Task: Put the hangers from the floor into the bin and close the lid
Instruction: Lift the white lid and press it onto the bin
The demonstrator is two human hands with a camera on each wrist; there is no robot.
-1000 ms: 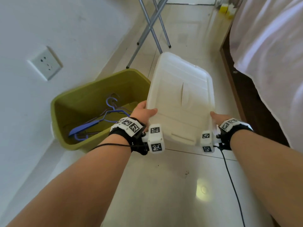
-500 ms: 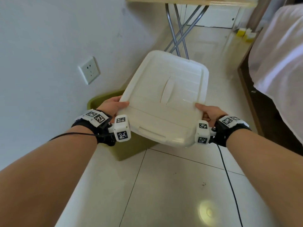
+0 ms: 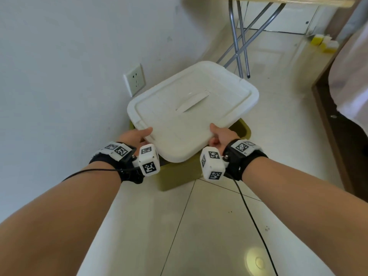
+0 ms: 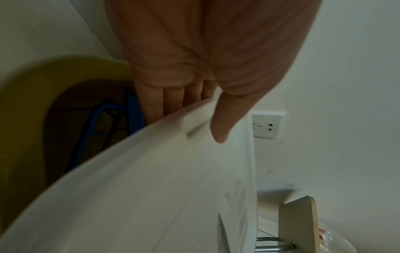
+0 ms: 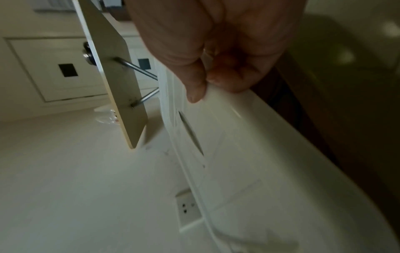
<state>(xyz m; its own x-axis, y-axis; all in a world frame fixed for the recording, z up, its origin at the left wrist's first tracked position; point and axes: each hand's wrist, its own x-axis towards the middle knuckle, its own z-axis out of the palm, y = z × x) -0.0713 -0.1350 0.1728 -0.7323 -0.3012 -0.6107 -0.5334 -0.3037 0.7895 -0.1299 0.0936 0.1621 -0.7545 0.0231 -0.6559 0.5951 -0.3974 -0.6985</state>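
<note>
The white plastic lid hovers over the olive-green bin, covering nearly all of its opening. My left hand grips the lid's near left edge, thumb on top and fingers underneath, as the left wrist view shows on the lid. My right hand pinches the near right edge of the lid. Blue hangers lie inside the bin, seen through the gap under the lid. The lid sits slightly tilted and I cannot tell whether it touches the rim.
The bin stands against the white wall under a wall socket. A folding table with metal legs stands behind it. A bed with a white sheet and dark wooden frame lies to the right. Tiled floor spreads in front.
Both hands have carried the lid leftward and turned it from beside the bin to over the bin's opening. The hangers, visible in the open bin before, are now hidden in the head view.
</note>
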